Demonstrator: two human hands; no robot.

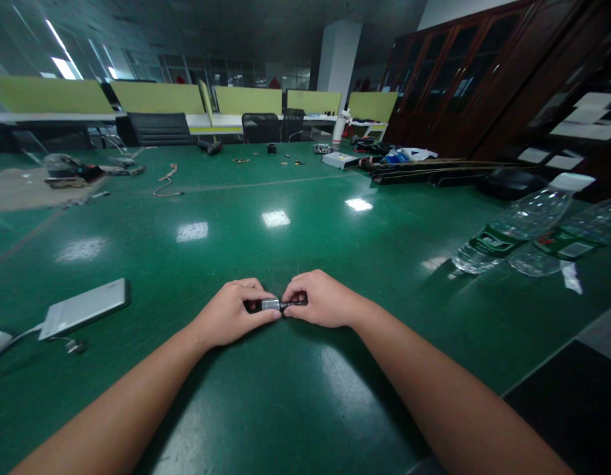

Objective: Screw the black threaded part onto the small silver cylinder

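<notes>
Between the fingers and thumb of my left hand [236,313] lies a small silver-and-black cylinder [270,304], held just above or on the green tabletop. My right hand [321,300] pinches a thin dark shaft-like piece [291,303] at the cylinder's right end. The two parts meet end to end in a level line; whether they are joined I cannot tell. Fingertips cover part of both, and their exact kind is too small to make out.
A silver power-bank-like slab [85,309] with a white cable lies at left. Two clear plastic bottles, the nearer bottle [513,227] among them, stand at right. Farther back are a curled cord [167,181], a white box [339,159] and long dark strips [424,173].
</notes>
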